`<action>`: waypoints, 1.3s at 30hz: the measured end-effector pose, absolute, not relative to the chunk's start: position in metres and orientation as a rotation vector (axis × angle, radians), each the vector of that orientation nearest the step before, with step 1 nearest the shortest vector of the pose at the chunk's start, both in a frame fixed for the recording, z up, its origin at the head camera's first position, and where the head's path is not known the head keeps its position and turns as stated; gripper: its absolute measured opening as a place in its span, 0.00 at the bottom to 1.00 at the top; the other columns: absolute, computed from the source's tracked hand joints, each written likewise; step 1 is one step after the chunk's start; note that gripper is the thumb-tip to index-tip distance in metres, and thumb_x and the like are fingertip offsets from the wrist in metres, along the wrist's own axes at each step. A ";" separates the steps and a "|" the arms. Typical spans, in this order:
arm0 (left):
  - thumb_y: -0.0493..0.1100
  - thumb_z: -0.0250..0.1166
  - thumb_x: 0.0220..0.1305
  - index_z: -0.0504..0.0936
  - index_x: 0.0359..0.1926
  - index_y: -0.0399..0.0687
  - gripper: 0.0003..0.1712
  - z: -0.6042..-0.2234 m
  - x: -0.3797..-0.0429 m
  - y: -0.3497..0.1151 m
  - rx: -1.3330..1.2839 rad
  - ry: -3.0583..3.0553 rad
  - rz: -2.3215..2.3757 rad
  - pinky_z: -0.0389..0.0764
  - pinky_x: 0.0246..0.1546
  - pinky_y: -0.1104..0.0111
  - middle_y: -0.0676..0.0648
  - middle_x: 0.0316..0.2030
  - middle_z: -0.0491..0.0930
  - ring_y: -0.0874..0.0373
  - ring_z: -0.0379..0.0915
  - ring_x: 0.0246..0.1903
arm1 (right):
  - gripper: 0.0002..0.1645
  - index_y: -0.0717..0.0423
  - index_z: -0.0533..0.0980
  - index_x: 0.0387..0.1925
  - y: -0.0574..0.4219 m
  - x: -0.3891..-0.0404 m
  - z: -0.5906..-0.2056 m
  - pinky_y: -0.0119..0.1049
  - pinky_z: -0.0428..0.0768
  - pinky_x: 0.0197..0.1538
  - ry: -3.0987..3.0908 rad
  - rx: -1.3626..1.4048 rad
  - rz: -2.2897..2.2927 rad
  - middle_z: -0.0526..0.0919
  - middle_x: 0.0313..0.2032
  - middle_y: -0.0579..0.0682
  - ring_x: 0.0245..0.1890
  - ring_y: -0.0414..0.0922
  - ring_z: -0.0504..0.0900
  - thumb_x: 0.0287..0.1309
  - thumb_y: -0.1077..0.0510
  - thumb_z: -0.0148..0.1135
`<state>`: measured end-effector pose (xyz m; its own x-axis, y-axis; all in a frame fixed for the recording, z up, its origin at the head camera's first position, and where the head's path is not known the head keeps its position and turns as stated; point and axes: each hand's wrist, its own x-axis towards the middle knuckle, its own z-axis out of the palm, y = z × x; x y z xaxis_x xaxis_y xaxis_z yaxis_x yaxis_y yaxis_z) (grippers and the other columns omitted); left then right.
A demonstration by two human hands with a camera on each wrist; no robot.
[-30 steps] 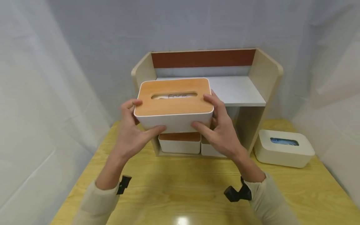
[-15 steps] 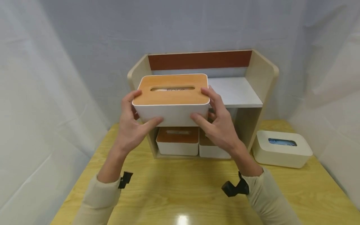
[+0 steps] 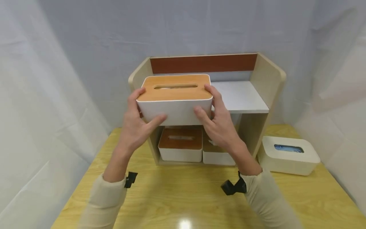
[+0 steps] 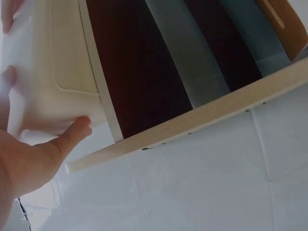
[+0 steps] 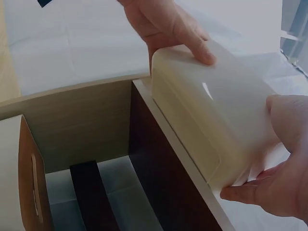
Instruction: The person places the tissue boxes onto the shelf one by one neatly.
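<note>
The tissue box (image 3: 175, 113) is probably handling as a light, stiff thing: its walls are looking like hard plastic, and nothing is visibly giving under the thumbs. The near wall is shining in the right wrist view, so the surface may be feeling a little slippery, and the rounded corners are offering little to catch on. The lid (image 3: 175, 95) may be a loose piece, so the surer hold is probably lying on the two end walls, with the thumbs bracing the near side.

The left hand (image 3: 135, 125) is gripping the left end, its fingers bent round it and its thumb pressing on the near wall. The right hand (image 3: 218, 122) is gripping the right end likewise, a fingertip resting on the lid's edge.

The box is being held up level with the left part of the shelf's upper board (image 3: 240, 95), at its near edge; whether it is touching the board cannot be told. It is showing white walls, a light wood-coloured top and a long slot (image 3: 175, 86); what is lying inside is too small to tell. The wrist views are showing a pale underside with a rounded panel.

Below, a brown-topped box (image 3: 180, 154) is standing at the left, a second box (image 3: 218, 157) to its right, and a cream box (image 3: 288, 160) is sitting on the table (image 3: 177, 194), right of the shelf.
</note>
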<state>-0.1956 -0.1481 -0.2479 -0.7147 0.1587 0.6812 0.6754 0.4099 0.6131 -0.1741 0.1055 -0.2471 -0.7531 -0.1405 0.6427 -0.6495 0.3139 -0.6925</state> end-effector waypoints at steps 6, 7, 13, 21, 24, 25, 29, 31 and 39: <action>0.48 0.76 0.55 0.54 0.73 0.59 0.52 -0.247 -0.196 -0.145 -0.684 -2.147 -1.248 0.82 0.34 0.57 0.36 0.56 0.73 0.48 0.78 0.43 | 0.37 0.39 0.53 0.74 0.107 -0.175 -0.247 0.51 0.80 0.50 -2.115 0.664 1.414 0.66 0.67 0.58 0.56 0.51 0.73 0.70 0.50 0.57; 0.48 0.76 0.55 0.54 0.73 0.60 0.51 -0.246 -0.196 -0.144 -0.679 -2.150 -1.252 0.82 0.34 0.57 0.36 0.55 0.74 0.48 0.78 0.43 | 0.37 0.39 0.54 0.74 0.108 -0.175 -0.247 0.52 0.80 0.52 -2.112 0.667 1.416 0.66 0.67 0.58 0.57 0.51 0.73 0.70 0.50 0.58; 0.52 0.75 0.55 0.54 0.73 0.64 0.50 -0.239 -0.197 -0.140 -0.632 -2.206 -1.286 0.83 0.33 0.56 0.38 0.53 0.75 0.47 0.79 0.42 | 0.37 0.38 0.54 0.74 0.112 -0.175 -0.242 0.56 0.76 0.59 -2.128 0.634 1.407 0.66 0.68 0.58 0.60 0.51 0.73 0.70 0.50 0.58; 0.52 0.75 0.57 0.54 0.75 0.64 0.51 -0.232 -0.196 -0.137 -0.594 -2.235 -1.318 0.84 0.38 0.53 0.39 0.56 0.74 0.46 0.79 0.46 | 0.40 0.44 0.55 0.76 0.111 -0.177 -0.239 0.49 0.76 0.61 -2.059 0.604 1.426 0.68 0.69 0.57 0.63 0.47 0.74 0.68 0.52 0.61; 0.54 0.74 0.57 0.49 0.77 0.62 0.54 -0.231 -0.195 -0.135 -0.571 -2.242 -1.319 0.84 0.41 0.53 0.38 0.59 0.73 0.46 0.78 0.48 | 0.40 0.46 0.57 0.76 0.109 -0.179 -0.238 0.48 0.75 0.62 -2.014 0.601 1.415 0.70 0.68 0.57 0.62 0.47 0.75 0.68 0.54 0.62; 0.54 0.73 0.58 0.47 0.77 0.60 0.55 -0.231 -0.194 -0.134 -0.569 -2.238 -1.324 0.83 0.41 0.52 0.37 0.60 0.72 0.46 0.78 0.49 | 0.39 0.47 0.58 0.75 0.108 -0.179 -0.238 0.49 0.75 0.62 -2.007 0.601 1.414 0.69 0.68 0.57 0.62 0.47 0.75 0.68 0.54 0.62; 0.50 0.72 0.61 0.44 0.76 0.54 0.55 -0.233 -0.194 -0.132 -0.597 -2.204 -1.351 0.82 0.43 0.52 0.33 0.59 0.70 0.45 0.76 0.50 | 0.38 0.48 0.58 0.74 0.105 -0.181 -0.239 0.51 0.74 0.62 -1.998 0.613 1.409 0.67 0.70 0.55 0.63 0.49 0.74 0.68 0.53 0.61; 0.49 0.71 0.62 0.44 0.75 0.54 0.53 -0.234 -0.195 -0.132 -0.608 -2.191 -1.360 0.82 0.42 0.52 0.33 0.58 0.70 0.45 0.76 0.49 | 0.38 0.48 0.58 0.74 0.104 -0.181 -0.240 0.51 0.74 0.62 -1.996 0.617 1.401 0.65 0.71 0.54 0.64 0.49 0.73 0.68 0.53 0.61; 0.53 0.70 0.62 0.44 0.76 0.59 0.52 -0.234 -0.201 -0.134 -0.574 -2.239 -1.346 0.81 0.44 0.50 0.34 0.60 0.70 0.45 0.75 0.50 | 0.38 0.47 0.56 0.74 0.102 -0.186 -0.241 0.52 0.74 0.62 -2.007 0.638 1.389 0.65 0.71 0.54 0.65 0.49 0.71 0.69 0.51 0.60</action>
<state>-0.2007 -0.1341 -0.2338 -0.8061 0.1135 0.5808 0.5661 0.4337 0.7010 -0.1862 0.1016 -0.2415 -0.6983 -0.0460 0.7143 -0.6847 0.3340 -0.6478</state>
